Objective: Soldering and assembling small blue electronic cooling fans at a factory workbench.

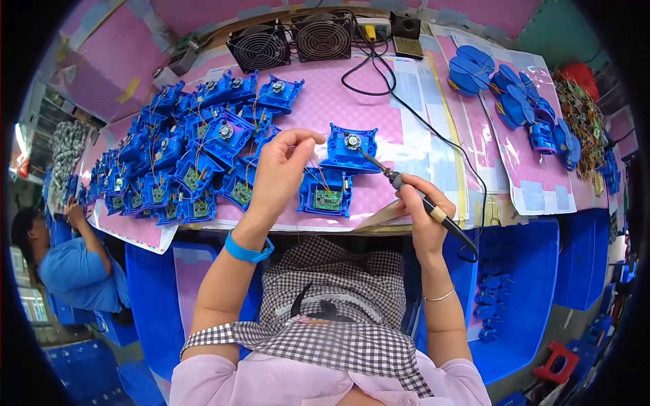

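Note:
My right hand (426, 210) is closed round a black-handled soldering iron (433, 211). The iron's tip points up and left, close to the round metal part in a blue plastic housing (352, 157); I cannot tell whether it touches. Just left of that housing, my left hand (288, 166) pinches thumb and finger together, with what looks like a thin wire that is too fine to make out. Below, nearer me, another blue housing holds a green circuit board (328, 199), with thin wires running between the two pieces.
Many similar blue housings (227, 132) are heaped on the left. Two black fans (321, 37) stand at the back beside an iron stand (407, 46). Blue parts (474, 68) and bundled wires (582, 122) lie right. A black cord (433, 128) crosses the table. Another person (81, 271) sits left.

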{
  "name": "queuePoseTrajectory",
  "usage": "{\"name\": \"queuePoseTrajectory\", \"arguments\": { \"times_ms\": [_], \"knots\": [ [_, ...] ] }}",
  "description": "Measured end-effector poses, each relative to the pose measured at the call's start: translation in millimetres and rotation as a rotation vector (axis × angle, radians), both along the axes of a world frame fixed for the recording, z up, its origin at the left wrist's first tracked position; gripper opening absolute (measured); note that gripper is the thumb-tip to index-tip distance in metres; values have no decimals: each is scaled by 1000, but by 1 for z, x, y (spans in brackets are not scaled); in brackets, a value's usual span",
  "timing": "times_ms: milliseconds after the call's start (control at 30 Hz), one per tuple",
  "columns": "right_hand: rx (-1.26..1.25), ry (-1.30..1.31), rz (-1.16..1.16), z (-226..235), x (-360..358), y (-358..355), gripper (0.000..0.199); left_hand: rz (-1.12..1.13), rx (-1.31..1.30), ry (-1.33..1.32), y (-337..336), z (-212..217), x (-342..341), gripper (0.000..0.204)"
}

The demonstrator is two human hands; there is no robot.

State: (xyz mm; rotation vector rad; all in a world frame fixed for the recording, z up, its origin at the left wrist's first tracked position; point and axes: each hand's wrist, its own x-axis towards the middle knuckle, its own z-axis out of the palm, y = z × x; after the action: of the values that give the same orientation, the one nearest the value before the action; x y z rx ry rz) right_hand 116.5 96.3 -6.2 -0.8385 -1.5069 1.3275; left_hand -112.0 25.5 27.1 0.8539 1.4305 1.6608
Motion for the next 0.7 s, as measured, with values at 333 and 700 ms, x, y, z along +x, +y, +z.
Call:
{"name": "queuePoseTrajectory", "arguments": {
  "times_ms": [333, 700],
  "knots": [
    [-82, 32, 3, -2, -15, 1, 22, 110, 4, 1125, 9, -4, 7, 9],
    [-106, 44, 9, -3, -17, 2, 23, 95, -20, 1155, 19, -6, 8, 11]
  ]
}}
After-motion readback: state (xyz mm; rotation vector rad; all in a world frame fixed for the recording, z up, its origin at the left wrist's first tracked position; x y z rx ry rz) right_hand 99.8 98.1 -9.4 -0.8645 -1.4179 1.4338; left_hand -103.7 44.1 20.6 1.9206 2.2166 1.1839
